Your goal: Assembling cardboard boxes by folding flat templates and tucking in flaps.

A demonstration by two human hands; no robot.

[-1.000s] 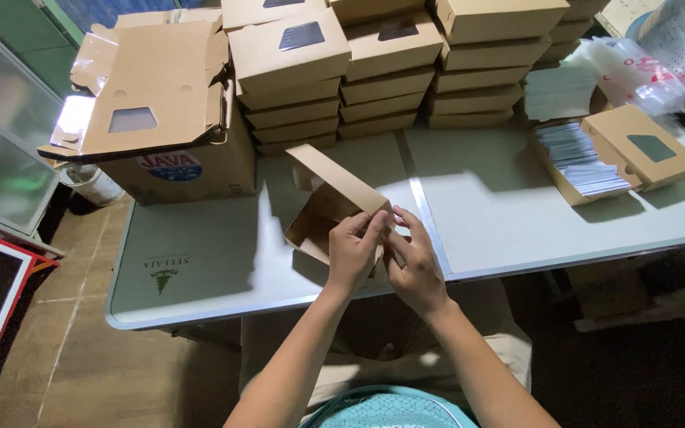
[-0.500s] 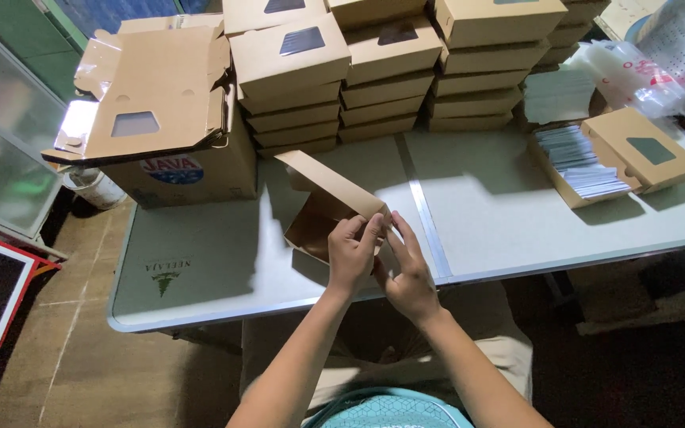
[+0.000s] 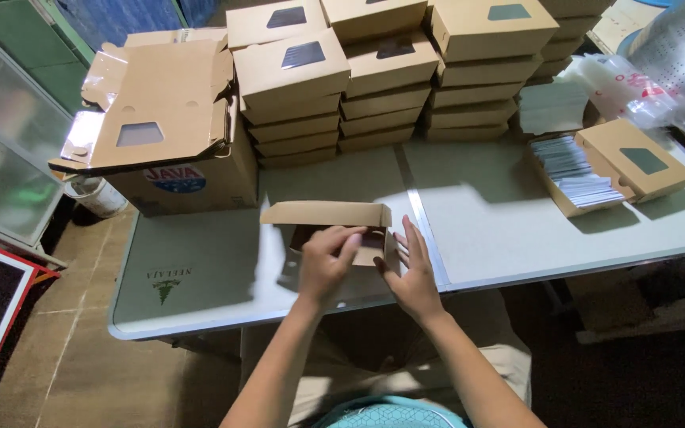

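- Head view: a half-folded brown cardboard box (image 3: 328,230) is seen on the grey table (image 3: 200,277), near its front edge, with the lid flap standing open.
- The left hand (image 3: 325,263) is laid over the box's front wall, fingers curled loosely on it; a firm clamp cannot be confirmed.
- The right hand (image 3: 412,273) is held flat and open against the right side of the box, nothing gripped.
- A side flap could be creased or torn if pressed in while misaligned.
- The light box could be pushed off the near edge, since it is only lightly held.
- The stacks of finished boxes (image 3: 390,79) stand well behind, so toppling is judged unlikely.
- The overhanging flat blank (image 3: 152,111) on the big carton (image 3: 192,178) could slide if that carton is bumped.
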